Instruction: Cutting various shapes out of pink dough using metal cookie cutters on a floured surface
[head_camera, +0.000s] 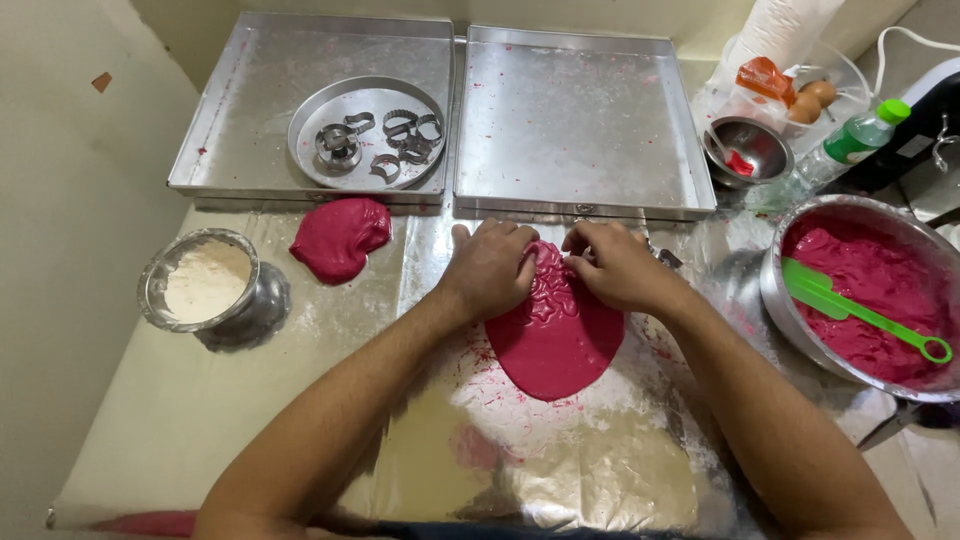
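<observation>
The flattened red dough (556, 335) lies on the floured surface (600, 460) in front of me. My left hand (492, 268) presses curled on its upper edge; my right hand (618, 266) pinches that edge. A second dough lump (340, 236) sits left, beside the flour bowl (205, 282). Empty trays (580, 120) stand beyond.

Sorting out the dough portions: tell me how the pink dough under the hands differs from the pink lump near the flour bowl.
The dough under the hands is pressed flat, wide and wrinkled; the lump is thicker, smaller and smooth. The left hand and right hand press the flat piece; the lump lies untouched. Both are the same pink.
</observation>
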